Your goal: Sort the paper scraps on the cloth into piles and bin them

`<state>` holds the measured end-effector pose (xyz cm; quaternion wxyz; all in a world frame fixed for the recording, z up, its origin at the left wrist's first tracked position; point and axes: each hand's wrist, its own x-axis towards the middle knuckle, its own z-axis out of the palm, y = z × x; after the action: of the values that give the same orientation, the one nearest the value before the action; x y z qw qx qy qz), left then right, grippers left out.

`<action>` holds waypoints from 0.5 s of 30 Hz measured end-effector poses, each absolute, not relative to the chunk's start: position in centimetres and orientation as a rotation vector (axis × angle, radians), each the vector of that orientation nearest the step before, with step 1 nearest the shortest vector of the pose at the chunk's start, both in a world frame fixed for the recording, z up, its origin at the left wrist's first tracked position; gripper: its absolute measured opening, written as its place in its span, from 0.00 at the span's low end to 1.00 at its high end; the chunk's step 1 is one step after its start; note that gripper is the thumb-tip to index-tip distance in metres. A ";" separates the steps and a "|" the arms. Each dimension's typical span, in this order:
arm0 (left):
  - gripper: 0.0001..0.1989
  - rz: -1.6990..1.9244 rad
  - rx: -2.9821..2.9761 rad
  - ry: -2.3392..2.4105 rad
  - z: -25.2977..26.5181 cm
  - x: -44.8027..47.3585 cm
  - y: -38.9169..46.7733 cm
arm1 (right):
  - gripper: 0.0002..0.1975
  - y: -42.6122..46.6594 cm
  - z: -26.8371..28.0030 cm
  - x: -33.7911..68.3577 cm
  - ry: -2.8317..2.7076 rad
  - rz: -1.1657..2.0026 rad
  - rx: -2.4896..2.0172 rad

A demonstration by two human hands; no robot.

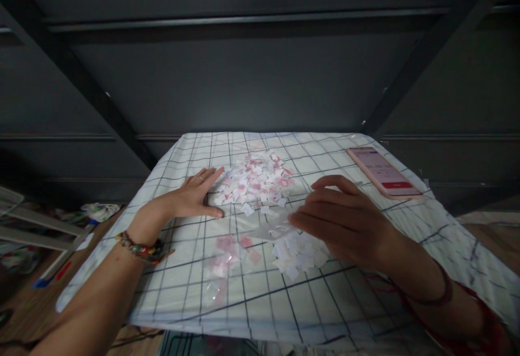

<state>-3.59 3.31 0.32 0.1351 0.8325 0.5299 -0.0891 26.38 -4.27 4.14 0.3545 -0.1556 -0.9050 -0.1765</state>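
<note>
Mixed pink-and-white paper-scrap heap [257,178] outsizes separate white paper pile [298,257], pink translucent cluster [224,257]; left hand [193,196] spread, right hand [351,223] narrow, hold unclear.

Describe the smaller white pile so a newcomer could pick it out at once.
Find the right hand over the grid-patterned tablecloth. Beside it, toward the near edge, lies the white paper pile, right of some pink pieces. Unlike the larger mixed pile farther back, it shows no pink.
</note>
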 end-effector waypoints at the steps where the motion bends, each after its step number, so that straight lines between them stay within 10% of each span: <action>1: 0.58 -0.261 2.408 1.534 0.3 -3.6 3.3 | 0.06 -4.3 4.3 26.6 -2.322 -0.448 -0.407; 15: 0.57 -0.238 2.431 1.506 0.1 -4.0 3.4 | 0.12 -1.8 4.4 30.5 -2.374 -0.533 -0.644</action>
<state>-3.98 3.43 0.06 0.1355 0.8394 0.5199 -0.0822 30.54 -1.80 4.39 0.3072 -0.2434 -0.8977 -0.2014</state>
